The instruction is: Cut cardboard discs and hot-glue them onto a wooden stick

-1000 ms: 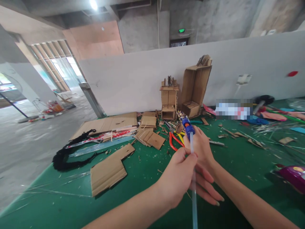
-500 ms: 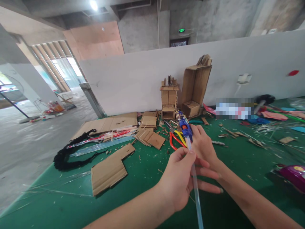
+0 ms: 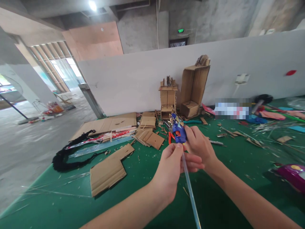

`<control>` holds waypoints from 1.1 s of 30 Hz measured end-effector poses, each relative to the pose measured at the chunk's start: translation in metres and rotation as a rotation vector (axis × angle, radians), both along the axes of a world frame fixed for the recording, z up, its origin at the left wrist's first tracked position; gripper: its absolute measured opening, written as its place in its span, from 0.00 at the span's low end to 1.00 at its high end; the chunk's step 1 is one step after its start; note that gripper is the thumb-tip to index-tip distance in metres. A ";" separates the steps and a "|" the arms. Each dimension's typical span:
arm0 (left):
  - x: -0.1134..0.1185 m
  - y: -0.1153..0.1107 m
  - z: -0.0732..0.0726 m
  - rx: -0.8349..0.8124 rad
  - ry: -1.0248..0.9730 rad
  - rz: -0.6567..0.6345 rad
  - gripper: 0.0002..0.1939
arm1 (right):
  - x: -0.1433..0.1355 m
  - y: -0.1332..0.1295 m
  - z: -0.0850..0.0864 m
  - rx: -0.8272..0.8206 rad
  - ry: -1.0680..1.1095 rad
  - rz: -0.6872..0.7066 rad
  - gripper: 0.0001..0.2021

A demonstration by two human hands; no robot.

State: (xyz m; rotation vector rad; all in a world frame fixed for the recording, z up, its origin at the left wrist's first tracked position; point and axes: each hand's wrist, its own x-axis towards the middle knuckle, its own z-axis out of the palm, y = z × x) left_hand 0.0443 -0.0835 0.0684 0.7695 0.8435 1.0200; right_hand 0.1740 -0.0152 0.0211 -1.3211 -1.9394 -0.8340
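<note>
A blue hot glue gun [image 3: 179, 133] is held over the middle of the table, its nozzle end pointing away from me. My right hand [image 3: 199, 144] is wrapped round it from the right; the handle is hidden by the fingers. A long clear glue stick [image 3: 190, 188] sticks out of its rear toward me. My left hand [image 3: 175, 165] pinches that stick between thumb and forefinger, close against the back of the gun, with the other fingers stretched out beneath. Red-handled pliers [image 3: 170, 138] lie partly hidden behind the glue gun.
Two cardboard structures, a smaller one [image 3: 167, 98] and a taller one [image 3: 195, 87], stand against the white partition [image 3: 128, 82]. Flat cardboard pieces [image 3: 108, 171] and black yarn [image 3: 63, 160] lie to the left on the green table [image 3: 71, 203]. A purple object [image 3: 292, 175] sits at the right edge.
Both hands and the glue gun have shifted left and slightly nearer. My left hand has moved up the stick to the gun's back end. The pliers are now more covered.
</note>
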 end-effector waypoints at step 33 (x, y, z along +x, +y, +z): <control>0.009 -0.018 -0.008 -0.164 -0.219 0.065 0.07 | 0.004 0.004 -0.001 0.073 0.071 0.093 0.16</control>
